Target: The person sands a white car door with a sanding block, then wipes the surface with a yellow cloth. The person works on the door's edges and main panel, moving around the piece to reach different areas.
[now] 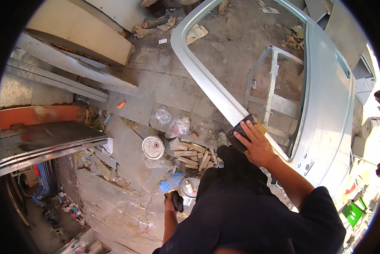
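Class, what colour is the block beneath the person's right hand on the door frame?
The block looks black, best seen in the head view.

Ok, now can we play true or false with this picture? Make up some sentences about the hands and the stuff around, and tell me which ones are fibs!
1. The right hand lies on a black block. True.
2. The left hand is up on the car door. False: the left hand is away from the car door, down by the person's side, with a dark thing in it.
3. A round white lid is left of the wood pieces. True.
4. The person's shirt is bright yellow. False: the shirt is dark.
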`<state>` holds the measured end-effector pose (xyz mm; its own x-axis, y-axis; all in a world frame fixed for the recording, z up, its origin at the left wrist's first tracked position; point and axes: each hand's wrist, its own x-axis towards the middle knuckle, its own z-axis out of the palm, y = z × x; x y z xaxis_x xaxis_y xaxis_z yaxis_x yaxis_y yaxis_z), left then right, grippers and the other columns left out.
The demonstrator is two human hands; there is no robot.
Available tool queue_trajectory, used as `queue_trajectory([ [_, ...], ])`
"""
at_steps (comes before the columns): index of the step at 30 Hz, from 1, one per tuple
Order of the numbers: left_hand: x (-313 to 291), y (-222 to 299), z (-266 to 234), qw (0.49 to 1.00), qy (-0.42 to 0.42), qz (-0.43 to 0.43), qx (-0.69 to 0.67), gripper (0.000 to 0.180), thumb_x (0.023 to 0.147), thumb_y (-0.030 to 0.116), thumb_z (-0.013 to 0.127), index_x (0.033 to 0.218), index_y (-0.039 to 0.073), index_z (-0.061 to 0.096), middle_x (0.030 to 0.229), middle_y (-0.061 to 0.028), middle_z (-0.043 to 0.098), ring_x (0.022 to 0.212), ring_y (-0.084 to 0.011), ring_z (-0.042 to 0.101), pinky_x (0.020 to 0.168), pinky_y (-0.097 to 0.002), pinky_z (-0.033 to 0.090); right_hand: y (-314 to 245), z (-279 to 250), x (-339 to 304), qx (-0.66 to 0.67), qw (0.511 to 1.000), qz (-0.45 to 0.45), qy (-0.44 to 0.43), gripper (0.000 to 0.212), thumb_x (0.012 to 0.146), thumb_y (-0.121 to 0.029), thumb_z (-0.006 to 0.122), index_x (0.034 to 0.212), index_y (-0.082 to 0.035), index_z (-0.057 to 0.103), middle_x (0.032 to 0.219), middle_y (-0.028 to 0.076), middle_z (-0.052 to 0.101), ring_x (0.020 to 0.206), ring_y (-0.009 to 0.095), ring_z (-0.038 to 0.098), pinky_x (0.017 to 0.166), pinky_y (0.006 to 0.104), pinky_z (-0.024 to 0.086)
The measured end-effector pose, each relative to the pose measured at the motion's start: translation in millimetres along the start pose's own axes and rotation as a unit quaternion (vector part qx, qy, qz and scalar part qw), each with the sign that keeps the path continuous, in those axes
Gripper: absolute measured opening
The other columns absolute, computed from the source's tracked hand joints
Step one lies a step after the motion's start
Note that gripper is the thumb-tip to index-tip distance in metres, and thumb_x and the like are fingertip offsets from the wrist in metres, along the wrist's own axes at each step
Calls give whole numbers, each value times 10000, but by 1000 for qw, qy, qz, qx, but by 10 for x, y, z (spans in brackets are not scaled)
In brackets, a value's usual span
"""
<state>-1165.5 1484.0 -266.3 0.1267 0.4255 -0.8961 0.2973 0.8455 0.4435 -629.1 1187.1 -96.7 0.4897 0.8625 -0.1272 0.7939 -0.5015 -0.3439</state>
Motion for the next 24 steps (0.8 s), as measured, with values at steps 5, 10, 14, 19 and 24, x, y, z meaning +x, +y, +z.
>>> queue_trajectory([
  [5, 82, 708, 172, 999, -17, 5, 42, 359, 1060, 341, 742, 1274, 55, 703, 1081, -120, 768, 885, -290, 780, 764, -445, 676, 62, 33, 786, 82, 992, -12, 97, 851, 895, -200, 862, 1694, -188, 570, 1861, 192, 341, 1730, 413, 319, 1418, 555, 278],
  [10, 175, 1668, 934, 983, -47, 53, 167, 419, 1058, 375, 734, 1325, 53, 705, 1100, -115, 774, 901, -282, 786, 771, -433, 671, -17, 120, 2130, 54, 991, 68, 103, 614, 1131, -401, 640, 1707, -203, 569, 1880, 140, 337, 1754, 332, 270, 1442, 487, 197],
  [14, 257, 2265, 1255, 971, -84, 41, 222, 406, 1070, 364, 710, 1333, 55, 708, 1093, -113, 777, 901, -281, 792, 755, -429, 665, -72, 141, 1603, 99, 987, 72, 109, 624, 1123, -390, 659, 1700, -168, 574, 1835, 125, 418, 1722, 322, 334, 1430, 496, 235],
  [19, 819, 2743, 1525, 956, -71, -10, 283, 386, 1065, 368, 728, 1311, 70, 718, 1051, -106, 779, 836, -285, 785, 719, -439, 661, -159, 76, 294, 118, 970, 170, 126, 632, 1101, -293, 705, 1686, -98, 564, 1787, 127, 482, 1654, 342, 441, 1392, 500, 329],
  [24, 1128, 3387, 2253, 888, -107, 9, 448, 415, 1042, 369, 772, 1328, 76, 708, 1069, -95, 778, 842, -274, 784, 700, -443, 659, -451, -22, -821, 88, 912, 386, 105, 622, 1118, -266, 670, 1697, -81, 540, 1752, 124, 528, 1622, 343, 482, 1407, 491, 312],
])
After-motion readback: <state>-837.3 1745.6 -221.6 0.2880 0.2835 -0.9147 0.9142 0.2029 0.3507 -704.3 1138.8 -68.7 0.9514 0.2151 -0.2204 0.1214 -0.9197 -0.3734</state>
